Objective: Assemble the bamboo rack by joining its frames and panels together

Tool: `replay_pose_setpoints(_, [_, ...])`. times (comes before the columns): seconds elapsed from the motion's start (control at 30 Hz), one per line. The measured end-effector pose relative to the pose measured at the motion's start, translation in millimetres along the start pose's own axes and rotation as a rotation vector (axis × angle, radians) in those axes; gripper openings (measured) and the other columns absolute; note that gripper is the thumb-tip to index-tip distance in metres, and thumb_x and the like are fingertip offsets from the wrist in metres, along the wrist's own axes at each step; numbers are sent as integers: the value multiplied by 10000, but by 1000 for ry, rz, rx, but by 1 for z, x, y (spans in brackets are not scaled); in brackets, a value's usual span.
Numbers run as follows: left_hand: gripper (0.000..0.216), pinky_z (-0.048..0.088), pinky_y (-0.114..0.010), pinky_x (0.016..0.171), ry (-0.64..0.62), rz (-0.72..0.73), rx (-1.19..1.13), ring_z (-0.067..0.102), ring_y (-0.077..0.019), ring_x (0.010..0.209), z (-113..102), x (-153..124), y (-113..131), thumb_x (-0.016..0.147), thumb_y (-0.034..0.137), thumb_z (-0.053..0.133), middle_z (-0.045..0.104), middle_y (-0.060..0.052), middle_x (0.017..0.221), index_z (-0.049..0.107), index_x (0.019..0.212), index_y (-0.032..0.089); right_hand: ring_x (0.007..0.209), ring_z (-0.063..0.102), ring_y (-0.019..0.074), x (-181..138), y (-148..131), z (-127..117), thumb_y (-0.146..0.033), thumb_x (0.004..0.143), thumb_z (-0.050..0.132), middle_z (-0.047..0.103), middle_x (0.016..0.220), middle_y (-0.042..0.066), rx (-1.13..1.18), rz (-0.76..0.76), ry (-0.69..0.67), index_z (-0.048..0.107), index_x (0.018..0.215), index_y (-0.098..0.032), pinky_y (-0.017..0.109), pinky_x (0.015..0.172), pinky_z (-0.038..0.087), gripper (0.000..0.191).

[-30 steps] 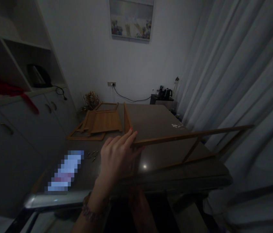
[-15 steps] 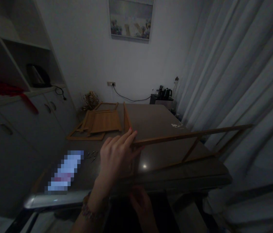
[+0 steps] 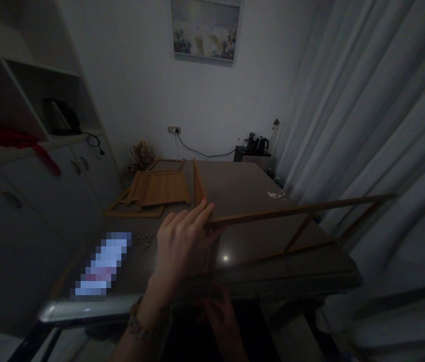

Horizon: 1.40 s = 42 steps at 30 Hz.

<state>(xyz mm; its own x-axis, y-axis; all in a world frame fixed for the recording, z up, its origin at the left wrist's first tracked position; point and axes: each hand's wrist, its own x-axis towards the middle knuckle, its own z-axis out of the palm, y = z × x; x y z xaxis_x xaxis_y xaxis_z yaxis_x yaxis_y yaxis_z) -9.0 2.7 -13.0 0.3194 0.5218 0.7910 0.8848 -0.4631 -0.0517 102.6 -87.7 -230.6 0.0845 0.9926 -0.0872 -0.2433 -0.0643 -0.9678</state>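
My left hand [image 3: 182,239], with a beaded bracelet at the wrist, is closed around the corner of a long wooden frame [image 3: 272,213] that stands on edge on the table and stretches right. An upright wooden panel [image 3: 198,186] meets that corner and runs away from me. My right hand [image 3: 222,311] is low at the table's near edge, below the frame corner, with its fingers curled together. It is dark there, and I cannot make out what those fingers hold. Several small metal screws [image 3: 146,241] lie left of my left hand.
Slatted wooden panels [image 3: 163,188] and an open frame lie stacked at the table's left. A lit, blurred-out screen [image 3: 102,264] lies near the front left. White scraps [image 3: 275,195] are on the right of the table [image 3: 235,176]. Curtains [image 3: 386,125] hang at right.
My right hand has shifted slightly, and its fingers have changed position beneath the frame corner. My left hand keeps its hold; the view has moved a little.
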Motion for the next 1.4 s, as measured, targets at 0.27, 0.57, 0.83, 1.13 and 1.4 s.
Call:
replay_pose_setpoints(0.27, [456,466,-380,662,10,5,-17,693,-211,803,1,1,-1,818,504,621,685,-35,1193,630,1182,229,580,678,197,1,1,-9,-553,816,634,746,850,108,-151,-65,34,566,1136,-173,287,562,520,502])
replay_pose_setpoints(0.57, [446,467,-383,661,0,-2,-13,689,-218,828,-1,0,0,823,503,614,686,-22,1191,633,1179,235,575,615,160,4,-10,-19,-526,776,677,684,678,25,-354,-114,122,693,772,-175,228,539,478,351])
replay_pose_setpoints(0.83, [445,468,-389,660,-16,-9,-11,689,-225,818,0,0,0,820,490,623,684,-23,1194,627,1188,239,542,633,155,5,-15,-17,-552,779,674,675,638,24,-180,-28,-12,639,742,-172,239,523,482,383])
replay_pose_setpoints(1.13, [443,472,-392,665,-25,-20,-18,688,-219,827,-2,0,1,820,490,623,680,-19,1202,628,1186,240,502,596,143,7,-12,-16,-600,686,738,643,564,15,41,50,19,650,730,-161,245,508,464,450])
replay_pose_setpoints(1.4, [443,471,-383,660,-13,-4,-19,691,-220,832,0,0,0,833,490,609,677,-23,1204,617,1198,238,545,574,137,8,-15,-17,-592,715,713,614,584,0,-51,20,52,642,695,-169,245,551,463,430])
